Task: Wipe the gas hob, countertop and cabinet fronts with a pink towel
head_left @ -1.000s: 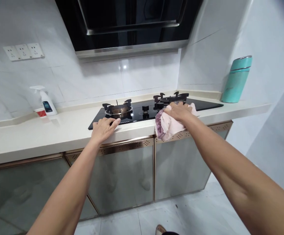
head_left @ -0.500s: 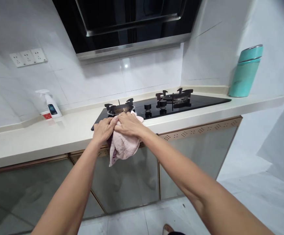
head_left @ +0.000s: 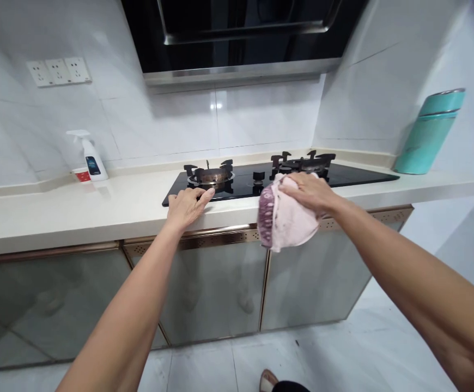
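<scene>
A pink cloth with a purple patterned side hangs over the counter's front edge, gripped from above by my right hand. That hand is at the front of the black gas stove, below its right burner. My left hand rests at the stove's front left edge with its fingers extended and thumb apart, holding nothing. Just behind it stands the left burner. Between the hands, a black control knob shows; the cloth hides the stove's front edge on the right.
A white spray bottle and a small red-and-white item stand against the wall on the left of the counter. A turquoise bin-like container is at the right end. The range hood overhangs the stove.
My right hand has moved right along the stove's front with the pink cloth. My left hand has come off the cloth and now lies at the stove's left edge. The view has shifted slightly.
</scene>
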`<move>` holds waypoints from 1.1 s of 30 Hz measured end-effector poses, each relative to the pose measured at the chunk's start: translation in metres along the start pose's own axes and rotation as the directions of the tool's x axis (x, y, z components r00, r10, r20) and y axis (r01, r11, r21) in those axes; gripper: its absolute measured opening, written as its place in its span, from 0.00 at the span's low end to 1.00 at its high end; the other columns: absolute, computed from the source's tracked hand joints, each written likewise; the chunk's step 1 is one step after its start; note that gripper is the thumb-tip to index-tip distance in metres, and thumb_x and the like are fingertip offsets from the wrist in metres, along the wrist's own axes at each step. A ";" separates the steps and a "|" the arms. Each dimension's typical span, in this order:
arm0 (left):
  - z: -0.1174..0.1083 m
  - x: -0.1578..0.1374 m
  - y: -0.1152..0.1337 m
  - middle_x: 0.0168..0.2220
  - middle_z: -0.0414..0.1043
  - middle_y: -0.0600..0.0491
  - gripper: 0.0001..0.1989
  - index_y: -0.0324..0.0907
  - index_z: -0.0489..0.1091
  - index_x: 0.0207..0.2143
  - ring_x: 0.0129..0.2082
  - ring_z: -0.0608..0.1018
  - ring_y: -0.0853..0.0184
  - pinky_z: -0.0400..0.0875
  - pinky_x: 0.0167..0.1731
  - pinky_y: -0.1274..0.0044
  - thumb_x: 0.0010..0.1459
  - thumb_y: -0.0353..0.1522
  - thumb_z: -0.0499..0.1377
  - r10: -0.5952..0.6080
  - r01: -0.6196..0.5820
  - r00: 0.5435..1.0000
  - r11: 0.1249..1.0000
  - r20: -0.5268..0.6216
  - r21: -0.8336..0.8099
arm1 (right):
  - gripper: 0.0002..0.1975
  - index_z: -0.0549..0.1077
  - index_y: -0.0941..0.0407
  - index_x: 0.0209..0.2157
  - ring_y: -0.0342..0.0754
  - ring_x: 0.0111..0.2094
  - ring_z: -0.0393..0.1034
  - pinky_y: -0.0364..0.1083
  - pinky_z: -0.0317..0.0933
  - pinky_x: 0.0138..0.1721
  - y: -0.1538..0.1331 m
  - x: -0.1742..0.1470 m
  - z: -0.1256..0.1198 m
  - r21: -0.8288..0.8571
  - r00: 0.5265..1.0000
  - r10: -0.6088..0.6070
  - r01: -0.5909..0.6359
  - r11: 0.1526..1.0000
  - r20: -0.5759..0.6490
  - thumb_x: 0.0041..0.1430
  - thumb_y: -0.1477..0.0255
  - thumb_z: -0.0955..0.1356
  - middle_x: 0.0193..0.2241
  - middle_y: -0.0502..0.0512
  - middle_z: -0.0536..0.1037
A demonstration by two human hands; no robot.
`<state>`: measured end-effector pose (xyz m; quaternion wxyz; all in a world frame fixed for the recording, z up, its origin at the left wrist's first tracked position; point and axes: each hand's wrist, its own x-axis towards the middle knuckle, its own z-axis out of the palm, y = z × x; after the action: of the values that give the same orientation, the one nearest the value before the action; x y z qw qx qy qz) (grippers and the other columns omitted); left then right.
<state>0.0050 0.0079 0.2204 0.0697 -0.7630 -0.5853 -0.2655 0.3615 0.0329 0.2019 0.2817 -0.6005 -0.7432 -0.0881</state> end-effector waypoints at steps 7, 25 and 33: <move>0.003 -0.003 0.004 0.51 0.78 0.46 0.34 0.50 0.78 0.49 0.56 0.73 0.49 0.59 0.57 0.57 0.67 0.58 0.40 -0.003 0.003 0.999 1.000 -0.032 -0.002 | 0.33 0.73 0.50 0.56 0.69 0.53 0.68 0.68 0.60 0.52 0.011 -0.016 0.001 -0.170 0.980 0.175 -0.189 0.967 -0.098 0.67 0.45 0.54 0.55 0.67 0.74; 0.008 0.002 -0.020 0.60 0.71 0.43 0.33 0.43 0.69 0.60 0.63 0.70 0.54 0.61 0.65 0.60 0.67 0.55 0.45 0.269 -0.316 0.893 0.946 -0.360 -0.075 | 0.31 0.69 0.49 0.59 0.60 0.57 0.65 0.64 0.54 0.61 -0.165 0.030 0.037 0.396 0.952 -0.297 0.244 0.885 0.076 0.71 0.49 0.50 0.57 0.60 0.73; 0.008 -0.002 0.073 0.62 0.69 0.37 0.37 0.43 0.64 0.65 0.60 0.73 0.50 0.70 0.55 0.65 0.58 0.47 0.66 0.297 -0.338 0.941 0.869 0.164 0.361 | 0.39 0.63 0.57 0.62 0.49 0.53 0.70 0.50 0.64 0.52 -0.141 0.046 0.043 0.425 0.986 -0.168 0.152 0.892 -0.001 0.70 0.64 0.34 0.57 0.64 0.73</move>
<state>0.0752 -0.0133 0.2276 0.2301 -0.8329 -0.4951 -0.0911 0.2094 0.0543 0.2198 0.3838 -0.4632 -0.7963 0.0633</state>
